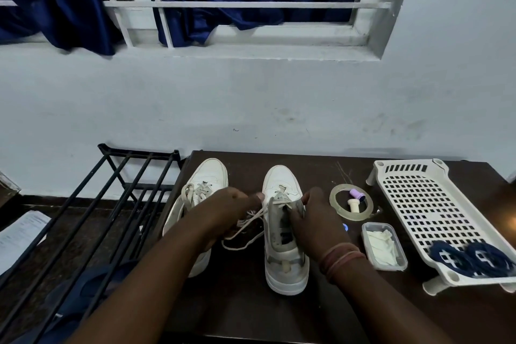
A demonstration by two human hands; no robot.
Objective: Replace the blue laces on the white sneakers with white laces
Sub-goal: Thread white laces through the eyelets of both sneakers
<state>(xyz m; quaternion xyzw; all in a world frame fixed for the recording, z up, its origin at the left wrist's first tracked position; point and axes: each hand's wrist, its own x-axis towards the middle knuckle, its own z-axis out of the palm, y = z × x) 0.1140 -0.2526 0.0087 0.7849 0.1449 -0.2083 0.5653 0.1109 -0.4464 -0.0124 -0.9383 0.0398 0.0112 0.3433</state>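
Two white sneakers stand toe-away on the dark bench (329,173), side by side. The left sneaker (208,176) is laced in white. The right sneaker (283,184) carries a white lace (245,225) threaded through its upper eyelets, with loose ends trailing onto the bench between the shoes. The left hand (223,209) pinches this lace, fingers curled around it, just beside the right sneaker's tongue. The right hand (312,220) grips the right sneaker's collar and eyelet edge, fingers curled over it. To the right lie a tape roll (335,204) ringing a small purple-and-cream item (356,198), a clear lidded container (384,246) holding white material, and an overturned white perforated basket (435,212). Two coiled blue laces (472,258) rest on the basket's near end. A black metal rack (111,190) stands left of the bench
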